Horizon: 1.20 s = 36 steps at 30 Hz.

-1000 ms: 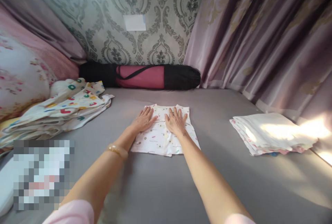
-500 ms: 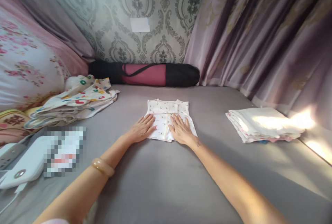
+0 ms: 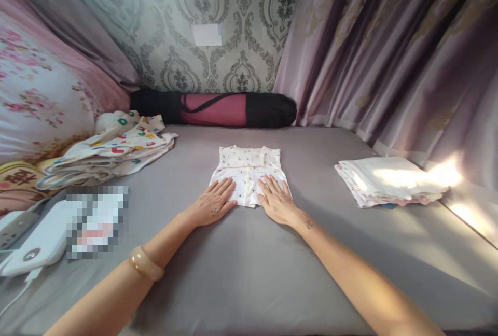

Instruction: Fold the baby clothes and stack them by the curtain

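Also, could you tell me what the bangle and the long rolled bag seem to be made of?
The bangle looks like polished stone or resin, judging by its glossy, mottled honey-and-cream surface. The long rolled bag seems to be matte woven fabric, perhaps nylon, given its soft wrinkles and bunched end.

At eight o'clock an item is blurred by pixelation, and at nine the floral cloth is cut off leftward.
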Tool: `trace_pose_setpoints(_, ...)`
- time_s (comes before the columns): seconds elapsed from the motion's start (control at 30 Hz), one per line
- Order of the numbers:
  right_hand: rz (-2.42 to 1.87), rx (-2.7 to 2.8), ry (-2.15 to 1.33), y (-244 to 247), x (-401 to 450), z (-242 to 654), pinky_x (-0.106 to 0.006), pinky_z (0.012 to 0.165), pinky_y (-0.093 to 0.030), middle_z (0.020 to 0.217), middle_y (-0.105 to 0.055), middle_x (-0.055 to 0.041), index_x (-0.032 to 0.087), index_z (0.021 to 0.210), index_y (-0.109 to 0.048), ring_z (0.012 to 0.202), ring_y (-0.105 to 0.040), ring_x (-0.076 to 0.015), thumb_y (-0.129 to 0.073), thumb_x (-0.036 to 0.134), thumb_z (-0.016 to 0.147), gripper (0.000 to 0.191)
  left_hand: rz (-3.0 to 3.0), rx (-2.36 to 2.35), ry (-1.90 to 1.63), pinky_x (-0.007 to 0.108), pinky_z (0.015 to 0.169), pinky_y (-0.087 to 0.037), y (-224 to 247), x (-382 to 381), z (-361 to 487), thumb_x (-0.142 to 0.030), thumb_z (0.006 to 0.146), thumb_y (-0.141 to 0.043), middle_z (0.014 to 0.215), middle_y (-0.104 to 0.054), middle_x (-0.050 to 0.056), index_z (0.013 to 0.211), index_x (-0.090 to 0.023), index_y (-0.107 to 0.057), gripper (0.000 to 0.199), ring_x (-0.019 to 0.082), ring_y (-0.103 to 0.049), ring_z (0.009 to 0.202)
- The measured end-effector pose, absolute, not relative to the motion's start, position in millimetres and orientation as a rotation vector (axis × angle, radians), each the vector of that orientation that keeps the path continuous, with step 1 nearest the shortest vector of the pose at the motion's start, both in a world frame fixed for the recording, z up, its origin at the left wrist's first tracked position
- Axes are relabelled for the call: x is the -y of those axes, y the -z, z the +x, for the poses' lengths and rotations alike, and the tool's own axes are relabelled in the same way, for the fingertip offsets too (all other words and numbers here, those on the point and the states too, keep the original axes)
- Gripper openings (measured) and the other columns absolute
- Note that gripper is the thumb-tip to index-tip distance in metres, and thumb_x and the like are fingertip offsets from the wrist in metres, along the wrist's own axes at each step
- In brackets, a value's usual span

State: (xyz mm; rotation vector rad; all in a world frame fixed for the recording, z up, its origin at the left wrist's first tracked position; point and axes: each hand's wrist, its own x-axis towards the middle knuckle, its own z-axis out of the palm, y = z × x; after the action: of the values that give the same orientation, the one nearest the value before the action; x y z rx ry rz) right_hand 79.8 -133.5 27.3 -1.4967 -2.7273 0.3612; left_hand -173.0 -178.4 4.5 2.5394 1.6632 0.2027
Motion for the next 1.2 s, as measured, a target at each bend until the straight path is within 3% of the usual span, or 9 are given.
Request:
trace_pose_setpoints(0.37,-1.210,2.799,-0.841,-60,187,126,-0.043,0.121,-0.005,0.162,-0.008,-0.0041,0.023,0.153,-0.027,0.149,-0.003,-0.0216,-0.025,0.049,0.101,0.058,2.438,-1.389,-0.281,0.037,0.114,-0.034,-39,221,-191,-0.049,0.098,-0.037,0.152,-0.040,0.005,0.142,-0.026,-0.047,0.050,0.022,-0.039,0.139)
trace_pose_setpoints(0.43,-1.147,2.786,-0.946,-68,196,139,-0.039,0.120,-0.012,0.161,-0.017,-0.0017,0.027,0.150,-0.035,0.148,-0.012,-0.0204,-0.032,0.045,0.100,0.054,2.418,-1.368,-0.342,0.034,0.110,-0.040,-39,228,-200,-0.045,0.098,-0.039,0.147,-0.048,0.004,0.137,-0.029,-0.052,0.044,0.020,-0.048,0.132)
trace_pose_setpoints(0.53,-1.213,2.614,-0.953,-78,195,153,-0.033,0.112,-0.031,0.148,-0.046,-0.0003,0.029,0.137,-0.054,0.136,-0.041,-0.0191,-0.039,0.038,0.098,0.043,2.353,-1.528,-0.475,0.032,0.100,-0.047,-35,229,-215,-0.047,0.096,-0.042,0.134,-0.059,0.004,0.127,-0.028,-0.059,0.040,0.021,-0.060,0.117)
trace_pose_setpoints(0.6,-1.409,2.401,-0.832,-79,185,157,-0.031,0.098,-0.043,0.127,-0.065,-0.0016,0.027,0.122,-0.065,0.116,-0.059,-0.0194,-0.040,0.035,0.096,0.037,2.281,-1.747,-0.538,0.031,0.088,-0.052,-32,225,-222,-0.051,0.094,-0.042,0.124,-0.064,0.006,0.120,-0.026,-0.062,0.041,0.022,-0.065,0.104)
trace_pose_setpoints(0.67,-1.626,2.215,-0.706,-78,172,158,-0.030,0.081,-0.047,0.101,-0.073,-0.0024,0.025,0.107,-0.069,0.093,-0.066,-0.0200,-0.040,0.033,0.095,0.032,2.174,-1.956,-0.567,0.030,0.075,-0.052,-31,219,-226,-0.053,0.092,-0.041,0.109,-0.068,0.007,0.115,-0.024,-0.062,0.043,0.022,-0.067,0.090)
trace_pose_setpoints(0.77,-1.867,2.118,-0.606,-70,155,154,-0.029,0.069,-0.043,0.083,-0.071,-0.0032,0.023,0.091,-0.067,0.080,-0.064,-0.0206,-0.044,0.035,0.093,0.026,2.031,-2.126,-0.542,0.030,0.069,-0.048,-30,209,-223,-0.053,0.089,-0.041,0.087,-0.069,0.006,0.104,-0.020,-0.064,0.043,0.021,-0.065,0.078)
trace_pose_setpoints(1.0,-1.972,2.126,-0.493,-51,145,137,-0.026,0.064,-0.034,0.087,-0.067,-0.0031,0.022,0.081,-0.058,0.080,-0.059,-0.0181,-0.051,0.033,0.089,0.015,1.854,-2.184,-0.444,0.026,0.060,-0.041,-33,191,-204,-0.048,0.082,-0.047,0.074,-0.066,0.004,0.073,-0.021,-0.059,0.031,0.021,-0.062,0.072)
trace_pose_setpoints(1.1,-1.904,2.100,-0.499,-52,143,134,-0.025,0.064,-0.035,0.083,-0.065,-0.0013,0.023,0.079,-0.057,0.078,-0.058,-0.0171,-0.049,0.029,0.087,0.013,1.779,-2.155,-0.518,0.027,0.059,-0.041,-40,189,-199,-0.048,0.081,-0.048,0.068,-0.064,0.002,0.074,-0.021,-0.055,0.029,0.019,-0.060,0.066)
trace_pose_setpoints(1.2,-1.793,2.032,-0.683,-58,142,137,-0.025,0.063,-0.039,0.073,-0.064,0.0011,0.022,0.094,-0.059,0.067,-0.057,-0.0155,-0.045,0.029,0.089,0.017,1.657,-1.990,-0.658,0.026,0.057,-0.042,-47,190,-199,-0.051,0.083,-0.047,0.067,-0.064,-0.001,0.095,-0.021,-0.056,0.034,0.017,-0.059,0.059)
